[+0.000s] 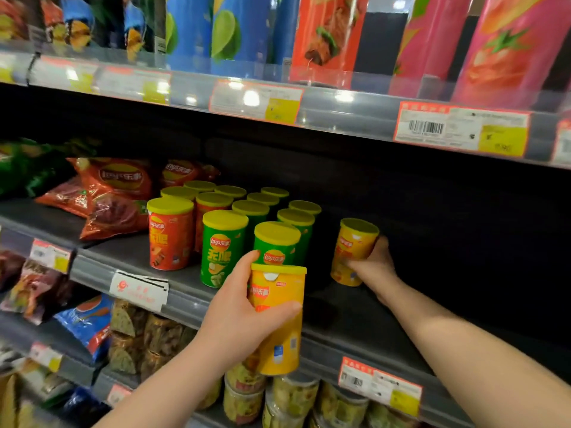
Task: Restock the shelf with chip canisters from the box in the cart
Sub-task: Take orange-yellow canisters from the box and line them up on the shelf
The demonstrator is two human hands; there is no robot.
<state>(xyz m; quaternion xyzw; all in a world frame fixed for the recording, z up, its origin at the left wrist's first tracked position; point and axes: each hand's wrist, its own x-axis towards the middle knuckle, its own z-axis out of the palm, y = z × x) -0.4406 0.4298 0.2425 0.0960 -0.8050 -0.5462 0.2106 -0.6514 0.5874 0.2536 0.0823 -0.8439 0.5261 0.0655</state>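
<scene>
The left hand curled round a yellow canister, held upright just in front of the shelf edge. The right hand gripped a second yellow canister, slightly tilted at the shelf, to the right of the green canisters and apart from them.

yellow canister upright on shelf | second yellow canister upright before edge

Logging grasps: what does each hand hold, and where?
Left hand grips the near yellow canister around its upper half; right hand grips the far yellow canister around its lower half.
</scene>
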